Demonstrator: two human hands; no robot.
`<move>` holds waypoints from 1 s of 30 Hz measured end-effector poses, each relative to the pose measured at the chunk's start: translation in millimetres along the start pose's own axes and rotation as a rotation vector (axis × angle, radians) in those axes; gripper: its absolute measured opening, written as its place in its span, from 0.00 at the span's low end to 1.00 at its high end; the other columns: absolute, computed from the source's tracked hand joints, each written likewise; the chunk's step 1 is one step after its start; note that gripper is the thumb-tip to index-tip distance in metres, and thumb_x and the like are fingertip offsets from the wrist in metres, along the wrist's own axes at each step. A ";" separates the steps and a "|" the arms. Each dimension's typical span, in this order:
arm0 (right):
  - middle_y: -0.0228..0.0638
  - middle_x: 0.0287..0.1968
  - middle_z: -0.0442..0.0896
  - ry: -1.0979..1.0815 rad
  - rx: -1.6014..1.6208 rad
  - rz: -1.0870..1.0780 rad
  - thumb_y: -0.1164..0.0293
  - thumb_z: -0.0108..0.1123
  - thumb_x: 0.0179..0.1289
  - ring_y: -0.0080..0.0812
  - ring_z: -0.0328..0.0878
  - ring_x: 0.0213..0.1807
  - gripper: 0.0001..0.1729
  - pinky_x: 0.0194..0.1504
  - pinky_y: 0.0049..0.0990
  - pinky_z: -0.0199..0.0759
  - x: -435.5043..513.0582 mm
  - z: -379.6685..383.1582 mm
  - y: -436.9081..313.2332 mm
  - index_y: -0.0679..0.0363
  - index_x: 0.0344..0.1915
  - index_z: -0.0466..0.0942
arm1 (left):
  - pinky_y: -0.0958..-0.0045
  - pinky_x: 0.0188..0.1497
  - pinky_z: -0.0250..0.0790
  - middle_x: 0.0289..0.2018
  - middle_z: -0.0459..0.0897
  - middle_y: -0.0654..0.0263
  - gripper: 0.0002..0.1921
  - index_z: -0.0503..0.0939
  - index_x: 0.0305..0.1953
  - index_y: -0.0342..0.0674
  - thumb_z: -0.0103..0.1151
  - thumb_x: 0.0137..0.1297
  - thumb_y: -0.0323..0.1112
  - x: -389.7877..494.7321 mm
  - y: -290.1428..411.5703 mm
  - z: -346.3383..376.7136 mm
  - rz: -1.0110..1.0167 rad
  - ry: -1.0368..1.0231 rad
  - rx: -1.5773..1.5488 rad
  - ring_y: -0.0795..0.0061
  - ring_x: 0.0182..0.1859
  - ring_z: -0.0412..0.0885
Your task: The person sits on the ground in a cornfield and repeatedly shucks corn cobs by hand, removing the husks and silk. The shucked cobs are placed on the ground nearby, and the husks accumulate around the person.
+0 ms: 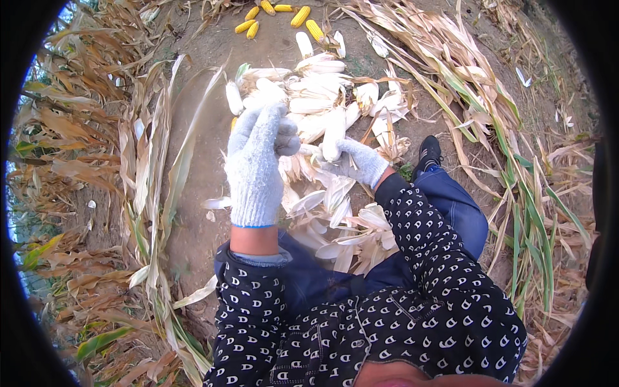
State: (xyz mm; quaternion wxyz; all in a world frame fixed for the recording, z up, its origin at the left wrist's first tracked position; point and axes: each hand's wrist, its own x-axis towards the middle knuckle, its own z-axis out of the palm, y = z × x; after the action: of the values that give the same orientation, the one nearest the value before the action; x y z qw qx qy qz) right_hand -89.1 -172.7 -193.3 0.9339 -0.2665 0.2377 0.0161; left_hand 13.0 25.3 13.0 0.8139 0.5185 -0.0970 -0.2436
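Note:
My right hand (355,157), in a pale knitted work glove, grips the near end of a corn ear in its white husk (334,133). The ear points away from me over a pile of unhusked corn ears (314,92). To its left my left hand (258,157), gloved alike with a blue-edged cuff, is raised over the near left side of the pile. Its fingers are bent, and whether anything is between them is hidden. Loose stripped husks (333,208) lie below my hands, between my legs.
Several bare yellow corn cobs (301,16) lie on the soil beyond the pile. Cut dry corn stalks (454,63) curve along the right, and more dry stalks and leaves (150,184) line the left. My shoe (429,152) is right of the pile.

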 end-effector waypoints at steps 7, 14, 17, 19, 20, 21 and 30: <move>0.48 0.62 0.80 -0.334 -0.265 -0.004 0.66 0.66 0.69 0.45 0.82 0.61 0.35 0.66 0.48 0.77 -81.7 78.3 -61.1 0.64 0.72 0.66 | 0.73 0.46 0.77 0.47 0.86 0.63 0.20 0.81 0.57 0.33 0.64 0.74 0.41 8.3 -28.0 10.8 0.153 -0.008 0.570 0.77 0.45 0.82; 0.44 0.62 0.80 -0.305 -0.340 -0.040 0.59 0.66 0.71 0.38 0.80 0.62 0.42 0.65 0.37 0.75 -133.1 100.8 -41.0 0.66 0.76 0.60 | 0.70 0.46 0.77 0.41 0.89 0.61 0.19 0.83 0.55 0.33 0.65 0.72 0.42 -0.1 -42.2 21.9 0.073 -0.133 0.545 0.76 0.43 0.84; 0.38 0.62 0.79 -0.198 -0.604 -0.126 0.53 0.66 0.73 0.29 0.77 0.61 0.43 0.65 0.31 0.72 -126.9 101.7 -30.4 0.69 0.75 0.63 | 0.72 0.42 0.74 0.37 0.87 0.66 0.16 0.84 0.52 0.32 0.63 0.74 0.40 -4.8 -39.6 24.4 0.013 -0.119 0.452 0.81 0.39 0.80; 0.35 0.62 0.80 -0.186 -0.743 -0.212 0.55 0.68 0.72 0.25 0.76 0.61 0.39 0.64 0.28 0.71 -121.9 102.1 -29.4 0.69 0.72 0.68 | 0.75 0.42 0.73 0.37 0.85 0.68 0.15 0.84 0.51 0.32 0.62 0.75 0.39 -6.1 -38.1 27.9 -0.023 -0.055 0.373 0.83 0.39 0.79; 0.34 0.57 0.82 -0.138 -0.799 -0.233 0.54 0.70 0.70 0.25 0.77 0.57 0.37 0.60 0.28 0.73 -119.4 103.0 -29.4 0.69 0.67 0.72 | 0.77 0.44 0.72 0.39 0.85 0.70 0.14 0.84 0.52 0.32 0.61 0.77 0.38 -9.1 -38.1 29.4 -0.055 -0.053 0.231 0.84 0.41 0.78; 0.36 0.56 0.83 -0.093 -0.845 -0.235 0.54 0.70 0.69 0.26 0.78 0.56 0.36 0.59 0.29 0.74 -118.1 104.1 -30.3 0.68 0.66 0.73 | 0.77 0.44 0.72 0.39 0.85 0.71 0.14 0.84 0.52 0.33 0.61 0.77 0.38 -9.7 -38.1 31.2 -0.021 -0.056 0.243 0.85 0.41 0.78; 0.50 0.51 0.85 0.103 -1.257 -0.361 0.49 0.75 0.59 0.42 0.84 0.53 0.36 0.56 0.38 0.76 -128.9 119.2 -35.4 0.65 0.57 0.78 | 0.62 0.63 0.73 0.58 0.81 0.49 0.21 0.79 0.61 0.32 0.59 0.66 0.26 -10.8 -46.4 9.3 0.303 -0.186 0.735 0.53 0.60 0.79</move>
State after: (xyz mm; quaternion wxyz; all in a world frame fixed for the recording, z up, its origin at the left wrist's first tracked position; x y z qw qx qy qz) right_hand -145.9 -130.3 -28.9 0.5758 -0.7976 0.1788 -0.0177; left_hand -13.9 7.3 -23.1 0.5887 0.7305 -0.3261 -0.1158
